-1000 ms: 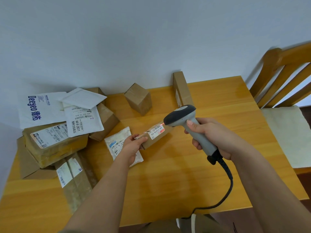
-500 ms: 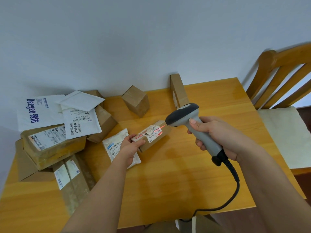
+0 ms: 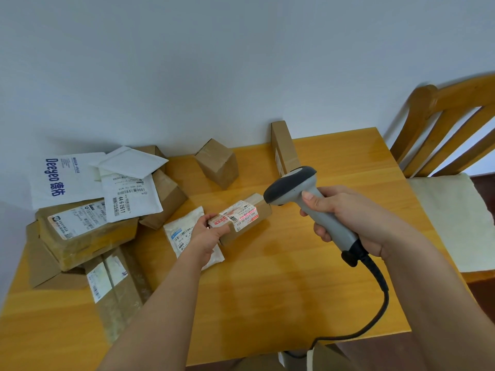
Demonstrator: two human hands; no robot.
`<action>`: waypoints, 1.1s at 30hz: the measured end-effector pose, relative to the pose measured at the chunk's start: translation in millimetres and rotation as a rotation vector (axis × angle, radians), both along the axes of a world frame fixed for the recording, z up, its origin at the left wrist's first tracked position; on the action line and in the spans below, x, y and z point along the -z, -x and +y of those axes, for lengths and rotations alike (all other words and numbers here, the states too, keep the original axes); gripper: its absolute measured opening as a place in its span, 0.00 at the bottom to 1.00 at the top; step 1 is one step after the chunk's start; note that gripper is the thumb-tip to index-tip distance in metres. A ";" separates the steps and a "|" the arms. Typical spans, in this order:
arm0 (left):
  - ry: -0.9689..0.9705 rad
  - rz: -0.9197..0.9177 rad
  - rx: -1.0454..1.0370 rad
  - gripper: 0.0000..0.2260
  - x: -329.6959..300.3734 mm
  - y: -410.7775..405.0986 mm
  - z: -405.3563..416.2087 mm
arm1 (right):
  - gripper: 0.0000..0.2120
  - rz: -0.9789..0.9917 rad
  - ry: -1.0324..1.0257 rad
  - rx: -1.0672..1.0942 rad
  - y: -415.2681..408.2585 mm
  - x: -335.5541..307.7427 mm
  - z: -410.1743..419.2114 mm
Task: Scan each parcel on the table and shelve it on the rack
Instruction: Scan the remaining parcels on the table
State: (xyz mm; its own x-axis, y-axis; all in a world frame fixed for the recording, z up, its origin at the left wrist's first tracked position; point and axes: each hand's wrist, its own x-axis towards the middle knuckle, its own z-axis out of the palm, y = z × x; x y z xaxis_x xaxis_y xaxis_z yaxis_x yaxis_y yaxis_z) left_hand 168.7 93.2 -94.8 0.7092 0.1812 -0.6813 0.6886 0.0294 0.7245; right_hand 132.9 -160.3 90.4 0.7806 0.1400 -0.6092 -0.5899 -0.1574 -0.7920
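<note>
Parcel pile [image 3: 88,231] crowds the left; table [image 3: 281,290] bare in front.

Pale wall [image 3: 214,62], wooden chair [image 3: 442,124]

Soft, even daylight fills the scene, brighter toward the right side. The table [image 3: 308,277] carries a mild sheen and faint shadows under the parcels. The wall [image 3: 214,62] darkens toward the left corner. Focus is sharp throughout (wide-angle bending curves the edges, stretching the forearms).
</note>
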 end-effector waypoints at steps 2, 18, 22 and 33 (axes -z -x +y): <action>-0.002 -0.001 0.005 0.22 1.1 -0.2 0.9 | 0.13 -0.001 0.002 0.002 -0.1 -1.2 0.5; -0.006 -0.017 0.010 0.26 6.2 -5.0 14.5 | 0.13 0.004 -0.005 -0.011 -4.2 -5.4 13.5; 0.025 -0.009 -0.006 0.25 4.7 -4.9 18.8 | 0.15 0.008 -0.017 0.026 -7.3 -1.0 17.8; 0.318 0.026 -0.042 0.20 -57.1 50.9 47.4 | 0.12 -0.080 -0.172 0.154 -19.6 10.3 64.8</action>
State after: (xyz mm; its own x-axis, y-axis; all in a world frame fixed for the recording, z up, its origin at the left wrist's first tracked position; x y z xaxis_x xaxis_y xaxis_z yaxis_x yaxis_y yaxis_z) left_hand 117.8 140.6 -37.7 0.6875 -0.0153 -0.7260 0.6999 0.2803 0.6569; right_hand 152.5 -95.6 80.1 0.8453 0.1120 -0.5224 -0.5311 0.0710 -0.8443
